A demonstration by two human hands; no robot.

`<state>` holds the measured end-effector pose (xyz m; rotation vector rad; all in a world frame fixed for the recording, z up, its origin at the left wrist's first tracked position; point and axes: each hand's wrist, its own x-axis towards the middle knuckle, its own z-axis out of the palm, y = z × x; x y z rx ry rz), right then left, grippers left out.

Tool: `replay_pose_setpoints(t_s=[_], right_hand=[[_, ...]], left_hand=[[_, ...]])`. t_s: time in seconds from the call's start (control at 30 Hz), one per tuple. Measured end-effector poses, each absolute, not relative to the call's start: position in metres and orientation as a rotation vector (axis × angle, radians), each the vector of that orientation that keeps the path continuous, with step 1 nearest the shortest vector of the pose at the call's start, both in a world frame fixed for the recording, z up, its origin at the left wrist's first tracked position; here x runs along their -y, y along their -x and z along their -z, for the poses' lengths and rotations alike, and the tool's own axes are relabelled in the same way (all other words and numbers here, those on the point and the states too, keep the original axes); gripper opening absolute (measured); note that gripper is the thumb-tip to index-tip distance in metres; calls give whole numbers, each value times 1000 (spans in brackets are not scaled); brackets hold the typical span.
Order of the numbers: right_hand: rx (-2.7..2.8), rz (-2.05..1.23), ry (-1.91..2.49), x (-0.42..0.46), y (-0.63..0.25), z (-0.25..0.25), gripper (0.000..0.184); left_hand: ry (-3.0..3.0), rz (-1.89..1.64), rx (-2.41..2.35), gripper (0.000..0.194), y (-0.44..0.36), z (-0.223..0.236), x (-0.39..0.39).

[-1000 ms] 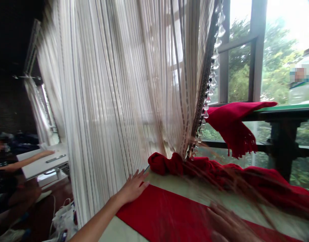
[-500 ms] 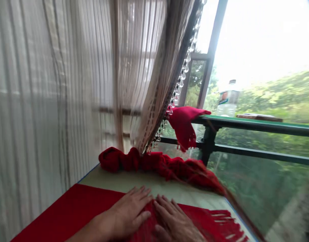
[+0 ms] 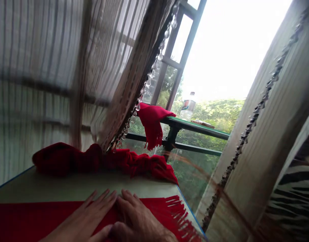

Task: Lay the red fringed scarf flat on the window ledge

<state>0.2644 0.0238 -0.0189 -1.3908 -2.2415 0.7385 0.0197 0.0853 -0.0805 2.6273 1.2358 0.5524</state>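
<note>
A red fringed scarf point(image 3: 55, 211) lies spread flat across the tabletop, its tasselled end to the right. My left hand point(image 3: 93, 213) rests palm down on it, fingers stretched toward the far edge of the cloth. Beside it, my right hand point(image 3: 141, 218) also lies on the scarf, its fingers extended with a slight bend. The fingertips of both hands meet or nearly meet in the middle. Neither hand grips anything that I can see. Beyond them, a bunched red cloth point(image 3: 76, 159) stretches along the far edge of the table.
The pale table point(image 3: 68, 188) has a blue edge. Another red fringed cloth point(image 3: 151, 122) hangs over a green-topped railing point(image 3: 202, 129), where a plastic bottle point(image 3: 188, 106) stands. Beaded curtains point(image 3: 114, 67) hang at left and right. Zebra-striped fabric point(image 3: 293, 188) shows at lower right.
The view has swung to the right and tilted, bringing the right curtain and striped fabric into sight. My hands stay flat on the scarf and are now closer together.
</note>
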Motion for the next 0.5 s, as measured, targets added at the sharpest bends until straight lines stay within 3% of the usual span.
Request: replay_pose_setpoints(t_s=[0.27,0.37,0.5], right_hand=[[2111,-688,1401,-39,-283,26,62],[2009,-564,1406,-51,-319,15,42],[1770,-430,1640,-54,-386,-6,54]], left_hand=[[-2551,-463,-1244,73,-22,86,-88],[-2541,-426,-1269,72,-22,86,-88],[-2511,-463,-1276,71,-19,87,-92]])
